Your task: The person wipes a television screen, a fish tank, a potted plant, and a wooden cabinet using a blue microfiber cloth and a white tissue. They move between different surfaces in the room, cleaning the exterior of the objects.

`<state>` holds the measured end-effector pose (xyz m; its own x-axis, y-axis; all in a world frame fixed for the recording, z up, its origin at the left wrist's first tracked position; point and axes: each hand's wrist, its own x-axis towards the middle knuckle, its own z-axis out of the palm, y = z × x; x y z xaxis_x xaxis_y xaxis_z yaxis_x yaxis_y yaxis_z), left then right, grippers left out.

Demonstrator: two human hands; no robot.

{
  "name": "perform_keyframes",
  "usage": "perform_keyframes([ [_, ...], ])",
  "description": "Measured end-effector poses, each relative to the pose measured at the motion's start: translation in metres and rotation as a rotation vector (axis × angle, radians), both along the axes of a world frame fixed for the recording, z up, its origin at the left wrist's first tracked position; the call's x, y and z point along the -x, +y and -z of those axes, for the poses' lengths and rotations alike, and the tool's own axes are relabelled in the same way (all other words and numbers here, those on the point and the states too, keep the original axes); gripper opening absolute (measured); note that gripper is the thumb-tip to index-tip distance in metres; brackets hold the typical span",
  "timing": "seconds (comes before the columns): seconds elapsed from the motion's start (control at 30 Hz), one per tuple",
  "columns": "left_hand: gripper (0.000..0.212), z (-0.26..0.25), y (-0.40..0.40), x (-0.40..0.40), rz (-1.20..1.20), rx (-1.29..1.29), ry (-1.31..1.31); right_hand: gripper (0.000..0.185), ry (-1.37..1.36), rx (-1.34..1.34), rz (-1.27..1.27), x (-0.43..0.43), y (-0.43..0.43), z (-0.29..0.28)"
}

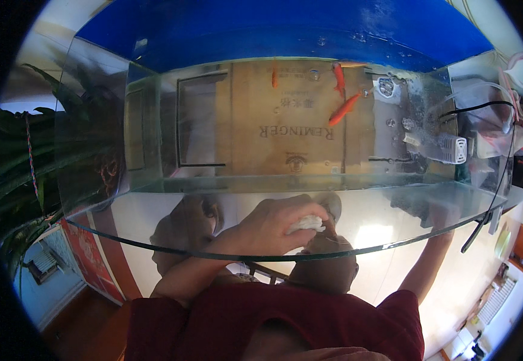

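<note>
A glass aquarium (261,259) with a curved front rim spans the view before me. My left hand (270,223) grips a crumpled white wad (307,224), perhaps cloth or tissue, at the front pane. The rim crosses my left forearm, and this hand seems to show through the glass. My right arm reaches up to the front rim at the right. There my right hand (443,219) is blurred behind the glass, and its fingers cannot be made out. Several red-orange fish (345,109) are in the tank, toward the back.
A blue panel (261,34) backs the tank. Printed cardboard (297,104) shows through its bottom. A white slotted pump or filter (453,150) sits at the right end, near a black cable (482,107). Broad-leaved plants (22,158) crowd the left side. Reflections blur the front pane.
</note>
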<state>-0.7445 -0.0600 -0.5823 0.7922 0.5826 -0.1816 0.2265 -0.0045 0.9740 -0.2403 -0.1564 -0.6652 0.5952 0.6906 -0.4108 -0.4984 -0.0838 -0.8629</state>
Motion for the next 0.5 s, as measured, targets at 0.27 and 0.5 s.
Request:
perform_keyframes([
  [0.27,0.029,-0.001,0.002,0.002,-0.013,0.015,0.041,0.039,-0.109,-0.168,0.001,0.002,0.058,-0.067],
  [0.5,0.029,-0.004,0.004,0.001,0.002,0.032,0.059,0.039,-0.061,0.011,-0.288,-0.017,0.154,-0.027],
])
